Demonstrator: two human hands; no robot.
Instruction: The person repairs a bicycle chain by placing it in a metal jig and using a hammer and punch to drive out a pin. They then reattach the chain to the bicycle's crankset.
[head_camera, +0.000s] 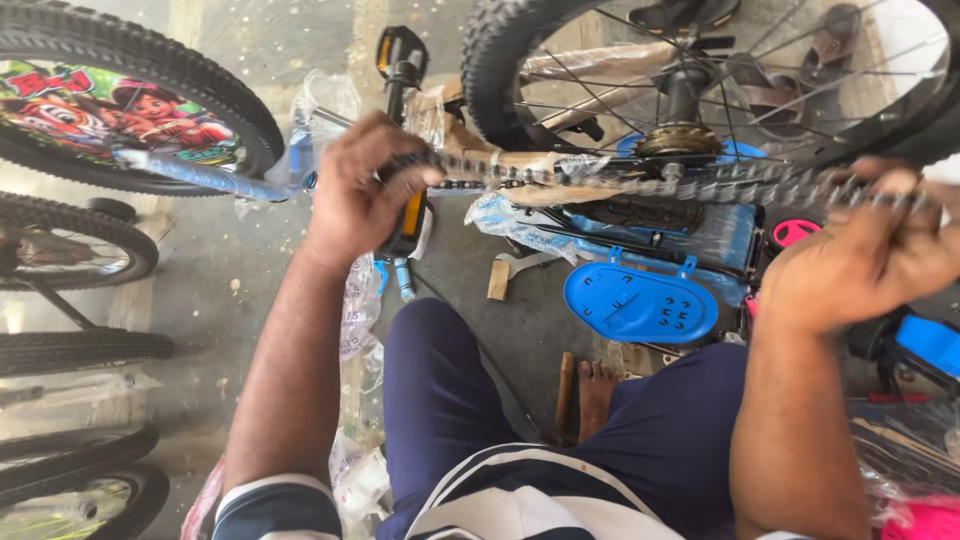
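Note:
A bicycle chain (640, 183) is stretched level between my two hands. My left hand (362, 190) pinches its left end, close to a black pedal with an orange reflector (410, 215). My right hand (868, 255) grips the right end. Behind the chain stands a knobby rear wheel (500, 60) with a rusty sprocket (680, 140), part of a small blue bicycle turned upside down. A blue plastic chain cover (640, 303) lies on the floor below the chain. My legs in dark blue trousers (440, 400) fill the lower middle.
A wheel with a colourful cartoon disc (110, 110) stands at upper left. Several more tyres (70, 350) lie along the left edge. Clear plastic wrapping (360, 310) trails over the concrete floor. A small wooden block (498, 280) and a pink part (795, 232) lie near the frame.

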